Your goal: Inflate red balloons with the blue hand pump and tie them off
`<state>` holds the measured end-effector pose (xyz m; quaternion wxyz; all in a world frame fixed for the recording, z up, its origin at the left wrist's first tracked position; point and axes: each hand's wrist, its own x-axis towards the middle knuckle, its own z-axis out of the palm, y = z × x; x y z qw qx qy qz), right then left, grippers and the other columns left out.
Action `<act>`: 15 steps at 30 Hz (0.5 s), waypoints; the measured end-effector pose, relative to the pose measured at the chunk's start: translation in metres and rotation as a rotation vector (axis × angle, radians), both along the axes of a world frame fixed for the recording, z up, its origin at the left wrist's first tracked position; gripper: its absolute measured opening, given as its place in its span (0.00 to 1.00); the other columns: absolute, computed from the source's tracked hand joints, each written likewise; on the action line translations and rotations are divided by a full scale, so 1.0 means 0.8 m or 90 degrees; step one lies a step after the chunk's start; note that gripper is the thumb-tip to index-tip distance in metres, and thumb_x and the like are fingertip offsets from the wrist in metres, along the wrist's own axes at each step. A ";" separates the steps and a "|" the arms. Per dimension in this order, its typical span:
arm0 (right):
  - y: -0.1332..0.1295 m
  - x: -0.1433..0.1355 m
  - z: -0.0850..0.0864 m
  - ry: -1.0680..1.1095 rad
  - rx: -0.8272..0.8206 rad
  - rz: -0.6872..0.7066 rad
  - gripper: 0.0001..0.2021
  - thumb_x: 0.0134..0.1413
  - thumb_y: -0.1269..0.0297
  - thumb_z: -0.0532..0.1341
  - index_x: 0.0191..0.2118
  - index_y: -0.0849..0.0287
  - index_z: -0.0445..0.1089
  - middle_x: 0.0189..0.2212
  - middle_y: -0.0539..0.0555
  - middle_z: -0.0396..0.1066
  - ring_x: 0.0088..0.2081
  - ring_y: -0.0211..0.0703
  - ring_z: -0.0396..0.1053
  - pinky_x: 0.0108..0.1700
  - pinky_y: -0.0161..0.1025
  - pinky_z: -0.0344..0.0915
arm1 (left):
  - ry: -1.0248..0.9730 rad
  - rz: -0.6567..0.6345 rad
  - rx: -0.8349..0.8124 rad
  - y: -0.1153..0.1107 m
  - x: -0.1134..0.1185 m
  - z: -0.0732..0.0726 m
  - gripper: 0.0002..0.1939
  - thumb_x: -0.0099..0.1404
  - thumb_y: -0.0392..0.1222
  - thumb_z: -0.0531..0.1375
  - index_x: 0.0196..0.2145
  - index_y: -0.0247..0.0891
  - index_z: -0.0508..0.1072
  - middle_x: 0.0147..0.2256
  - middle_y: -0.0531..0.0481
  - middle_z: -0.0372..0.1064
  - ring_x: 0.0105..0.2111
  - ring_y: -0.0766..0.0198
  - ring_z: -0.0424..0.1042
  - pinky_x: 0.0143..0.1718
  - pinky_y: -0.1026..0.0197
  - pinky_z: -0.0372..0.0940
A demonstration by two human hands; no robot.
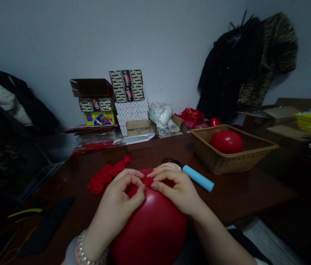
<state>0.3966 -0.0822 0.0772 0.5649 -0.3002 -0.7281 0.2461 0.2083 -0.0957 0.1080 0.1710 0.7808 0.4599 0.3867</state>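
A large inflated red balloon (155, 224) fills the space in front of me at the near table edge, its neck upward. My left hand (122, 195) is closed in a pinch at the balloon's neck, thumb against the fingers. From the other side, my right hand (174, 186) pinches the red neck as well. A thin light strand shows between the fingertips; its kind is too small to tell. To the left of my left hand lies a pile of uninflated red balloons (104, 178). Beyond my right hand rests a light-blue cylinder (198, 178), with something dark at its far end.
A wicker basket (232, 165) holding another inflated red balloon (226, 142) stands at the right. Patterned boxes (131, 110), a plastic bag (161, 114) and red wrapped items (191, 117) line the wall. A dark flat object (49, 224) lies at the left.
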 end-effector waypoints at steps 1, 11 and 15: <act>0.000 0.000 -0.001 0.000 0.003 0.003 0.03 0.56 0.62 0.64 0.33 0.53 0.75 0.37 0.50 0.77 0.43 0.44 0.71 0.53 0.48 0.58 | 0.016 0.003 0.016 -0.001 0.001 0.001 0.07 0.61 0.40 0.57 0.27 0.39 0.70 0.42 0.46 0.69 0.43 0.58 0.69 0.49 0.53 0.63; 0.000 -0.004 -0.002 -0.026 0.015 -0.094 0.04 0.56 0.65 0.64 0.30 0.55 0.73 0.34 0.49 0.76 0.39 0.42 0.71 0.51 0.46 0.56 | 0.058 0.053 0.113 -0.014 0.010 0.000 0.04 0.63 0.40 0.57 0.31 0.40 0.70 0.41 0.47 0.69 0.42 0.60 0.69 0.44 0.58 0.65; -0.004 -0.004 0.002 -0.061 0.049 -0.109 0.03 0.57 0.65 0.64 0.31 0.54 0.73 0.33 0.49 0.76 0.40 0.42 0.71 0.54 0.49 0.53 | 0.057 0.027 0.080 -0.009 0.012 0.001 0.05 0.64 0.41 0.57 0.32 0.40 0.71 0.43 0.47 0.69 0.45 0.59 0.69 0.47 0.56 0.64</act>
